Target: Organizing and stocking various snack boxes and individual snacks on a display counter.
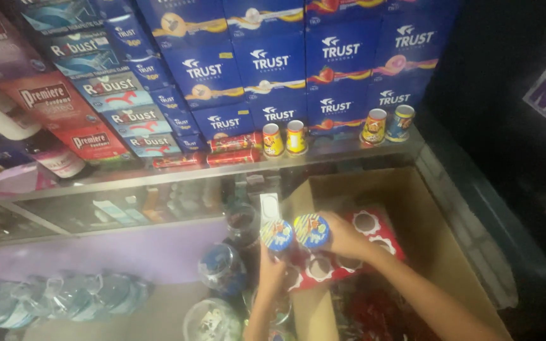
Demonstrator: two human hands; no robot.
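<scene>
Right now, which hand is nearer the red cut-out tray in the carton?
Right. The right hand, holding a small can, is directly over the red tray; the left hand, holding another can, sits off its left edge.

Two bare forearms w/ no sleeves visible, both slim; left hand (272,268) & right hand (347,239) bare too, no gloves, rings, watch or bands seen, fingers partly blurred

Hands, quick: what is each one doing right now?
Left hand: closed around a small round can with a colourful lid.
Right hand: closed around a second small can with a blue striped lid.
</scene>
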